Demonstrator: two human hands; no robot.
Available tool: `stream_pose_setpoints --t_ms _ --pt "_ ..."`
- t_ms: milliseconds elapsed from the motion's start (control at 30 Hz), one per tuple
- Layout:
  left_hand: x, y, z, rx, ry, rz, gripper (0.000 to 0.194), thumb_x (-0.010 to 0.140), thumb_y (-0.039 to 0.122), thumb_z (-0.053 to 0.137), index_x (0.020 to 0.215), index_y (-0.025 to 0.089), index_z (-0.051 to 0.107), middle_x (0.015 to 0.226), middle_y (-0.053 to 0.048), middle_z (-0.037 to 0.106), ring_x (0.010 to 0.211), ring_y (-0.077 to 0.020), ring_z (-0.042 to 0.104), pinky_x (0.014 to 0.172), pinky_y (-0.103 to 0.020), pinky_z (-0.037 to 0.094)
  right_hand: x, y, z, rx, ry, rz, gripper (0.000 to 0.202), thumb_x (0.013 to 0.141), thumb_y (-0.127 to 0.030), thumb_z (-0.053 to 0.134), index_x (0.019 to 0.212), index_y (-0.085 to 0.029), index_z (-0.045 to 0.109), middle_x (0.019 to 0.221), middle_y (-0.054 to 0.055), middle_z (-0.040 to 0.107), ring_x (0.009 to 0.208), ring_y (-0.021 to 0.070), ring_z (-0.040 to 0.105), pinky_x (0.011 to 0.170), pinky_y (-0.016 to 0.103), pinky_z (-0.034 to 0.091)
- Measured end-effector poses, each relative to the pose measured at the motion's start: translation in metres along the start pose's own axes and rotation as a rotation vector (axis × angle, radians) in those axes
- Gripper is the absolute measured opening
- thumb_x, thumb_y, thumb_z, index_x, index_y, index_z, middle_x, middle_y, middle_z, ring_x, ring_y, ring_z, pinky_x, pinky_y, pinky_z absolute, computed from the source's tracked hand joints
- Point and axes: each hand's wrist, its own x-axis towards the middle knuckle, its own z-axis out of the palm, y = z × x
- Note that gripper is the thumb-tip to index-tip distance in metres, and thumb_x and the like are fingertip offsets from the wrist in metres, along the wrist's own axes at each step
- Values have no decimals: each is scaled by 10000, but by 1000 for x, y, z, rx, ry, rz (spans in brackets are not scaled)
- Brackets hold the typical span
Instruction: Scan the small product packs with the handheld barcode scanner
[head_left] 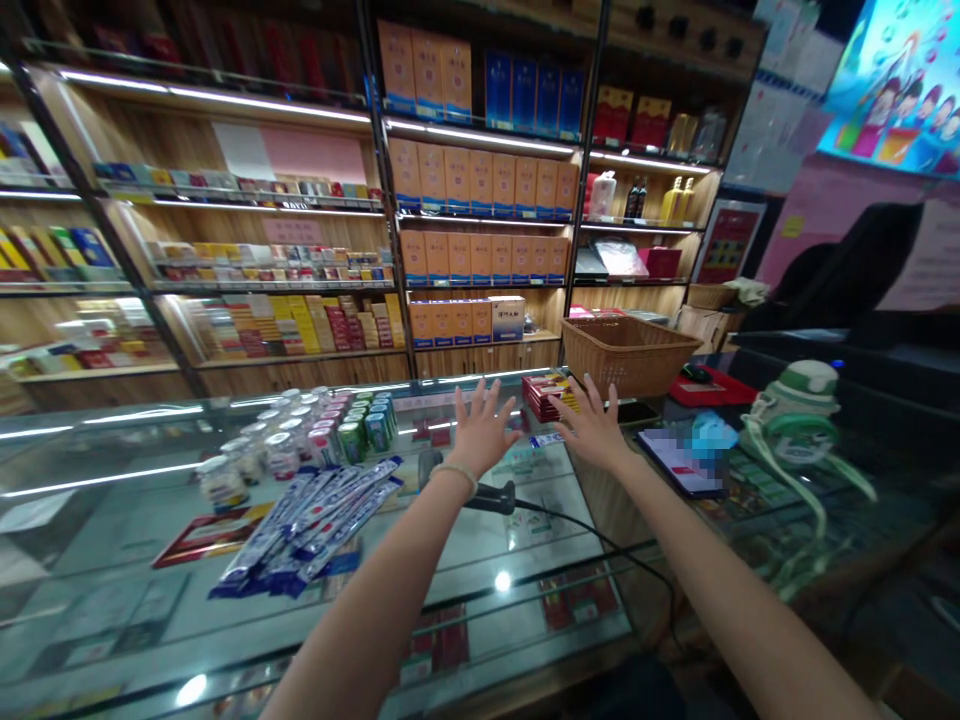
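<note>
Both my arms reach out over a glass display counter (480,590). My left hand (484,430) has its fingers spread and holds nothing; a bracelet circles that wrist. Beneath it lies a black barcode scanner (491,497) with a cable running right. My right hand (591,428) is also spread and empty, close to a stack of red and yellow packs (541,395). A small blue-and-white packet (546,440) lies between the hands. Left of my left hand is a heap of long blue-and-white sachets (307,525), partly over a red flat pack (202,537).
Rows of small jars and tubs (281,455) stand on the counter's left. A brown woven basket (630,352) is behind my right hand. Rightward are a phone-like flat device (679,465) and a green-white strapped bottle (802,410). Stocked shelves (484,220) line the wall.
</note>
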Motion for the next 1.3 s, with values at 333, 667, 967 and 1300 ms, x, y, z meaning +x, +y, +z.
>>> stream_pose_setpoints --t_ms 333,667,967,1300 --pt "-35 -44 -22 6 77 -76 585 948 527 633 1491 316 579 1708 -116 345 1597 -399 232 1247 -770 74 19 -50 -8 68 17 -49 547 1020 -557 496 1538 -383 504 1729 91 289 1603 368 150 1238 711 30" --pt "-72 -81 -46 52 120 -160 540 961 466 621 1480 318 592 1706 -109 350 1591 -396 248 1249 -758 87 29 -96 -26 120 33 -66 518 1035 -504 478 1534 -367 516 1723 99 297 1585 375 193 1237 699 38" --pt "-109 -111 -61 78 178 -222 504 965 467 617 1450 331 621 1696 -101 375 1583 -400 261 1257 -733 71 32 -139 -48 206 82 -99 486 1047 -484 470 1506 -345 545 1715 116 314 1598 347 171 1239 692 50" --pt "-142 -131 -74 142 120 -291 474 992 484 562 1432 323 632 1714 -117 334 1596 -388 228 1253 -730 77 29 -169 -53 226 79 -118 487 1051 -497 438 1498 -344 557 1700 110 343 1579 345 211 1243 679 32"
